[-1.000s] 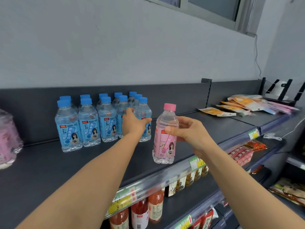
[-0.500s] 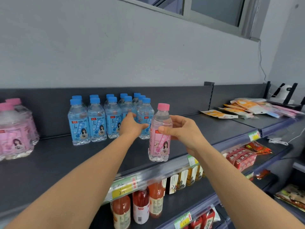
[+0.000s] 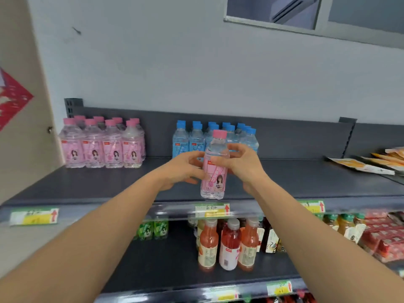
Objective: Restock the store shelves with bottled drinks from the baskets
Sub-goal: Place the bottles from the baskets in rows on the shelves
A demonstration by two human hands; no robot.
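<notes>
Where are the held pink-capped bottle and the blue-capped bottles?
held pink-capped bottle (image 3: 215,180): head view, on its pink label.
blue-capped bottles (image 3: 180,145): head view, on the leftmost bottle's body.

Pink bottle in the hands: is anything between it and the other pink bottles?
Nothing visible. The pink bottle, held by the left hand and right hand, has bare shelf leftward to the pink group; the blue bottles stand behind it.
</notes>
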